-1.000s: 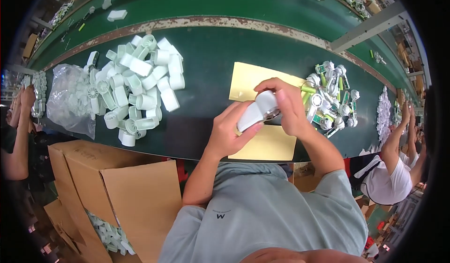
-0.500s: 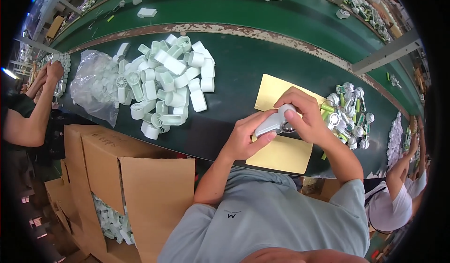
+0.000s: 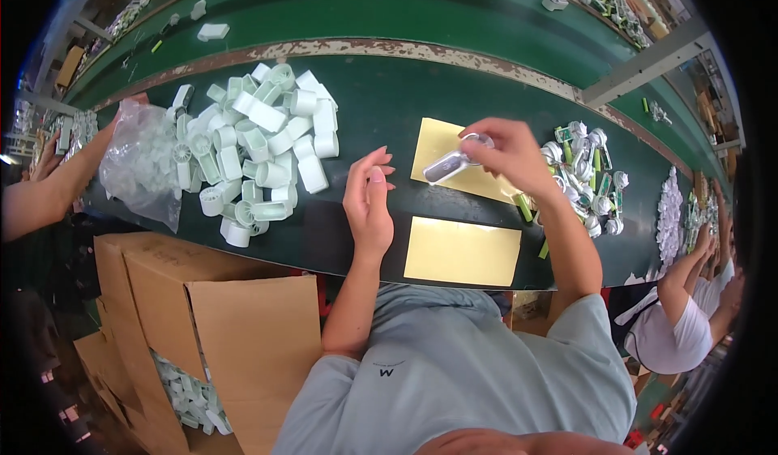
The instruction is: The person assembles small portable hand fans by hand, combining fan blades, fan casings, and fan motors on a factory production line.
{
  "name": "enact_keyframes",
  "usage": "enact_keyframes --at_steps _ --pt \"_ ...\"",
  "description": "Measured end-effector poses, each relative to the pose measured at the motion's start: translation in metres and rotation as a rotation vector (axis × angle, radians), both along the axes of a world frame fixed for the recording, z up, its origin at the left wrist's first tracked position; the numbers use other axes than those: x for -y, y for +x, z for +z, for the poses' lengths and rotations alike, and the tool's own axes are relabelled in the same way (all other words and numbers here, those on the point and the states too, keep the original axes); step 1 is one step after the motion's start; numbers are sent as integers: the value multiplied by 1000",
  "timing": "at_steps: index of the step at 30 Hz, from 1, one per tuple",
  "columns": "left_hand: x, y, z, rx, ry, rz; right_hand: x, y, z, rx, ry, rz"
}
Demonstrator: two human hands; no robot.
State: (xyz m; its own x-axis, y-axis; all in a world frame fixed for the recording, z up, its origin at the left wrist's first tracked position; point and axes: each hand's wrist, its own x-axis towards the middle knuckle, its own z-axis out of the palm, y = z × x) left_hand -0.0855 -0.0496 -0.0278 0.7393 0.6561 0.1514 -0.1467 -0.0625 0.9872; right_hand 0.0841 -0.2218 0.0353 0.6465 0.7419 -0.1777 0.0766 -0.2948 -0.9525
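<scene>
The hands came apart: the left hand (image 3: 369, 200) let go of the small white plastic housing (image 3: 448, 166) and opened empty over the table, while the right hand (image 3: 509, 155) alone kept pinching it above the yellow sheet (image 3: 438, 143).

Small white plastic housing (image 3: 450, 166), tilted, above yellow sheet (image 3: 438, 143)

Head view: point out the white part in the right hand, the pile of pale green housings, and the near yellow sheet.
white part (image 3: 450, 165), head view, middle of its body.
pile of pale green housings (image 3: 259, 143), head view, centre of the heap.
near yellow sheet (image 3: 462, 251), head view, bare middle of the sheet.
</scene>
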Motion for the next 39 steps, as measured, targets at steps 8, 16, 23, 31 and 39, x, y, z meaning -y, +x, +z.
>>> enact_keyframes --at_steps 8,16,23,31,39 --pt "7 -9 -4 67 -84 -21 18 0 1 -549 324 95" --pt "11 -9 -6 135 -605 -566 7 -28 16 -158 141 -39" --pt "15 -12 24 -111 -311 -655 6 -58 3 -228 170 -120" --pt "16 -15 19 -79 -273 -670 10 -72 -9 -207 176 -192" --pt "18 -19 18 -61 -88 -649 13 -80 -9 -199 216 -209"
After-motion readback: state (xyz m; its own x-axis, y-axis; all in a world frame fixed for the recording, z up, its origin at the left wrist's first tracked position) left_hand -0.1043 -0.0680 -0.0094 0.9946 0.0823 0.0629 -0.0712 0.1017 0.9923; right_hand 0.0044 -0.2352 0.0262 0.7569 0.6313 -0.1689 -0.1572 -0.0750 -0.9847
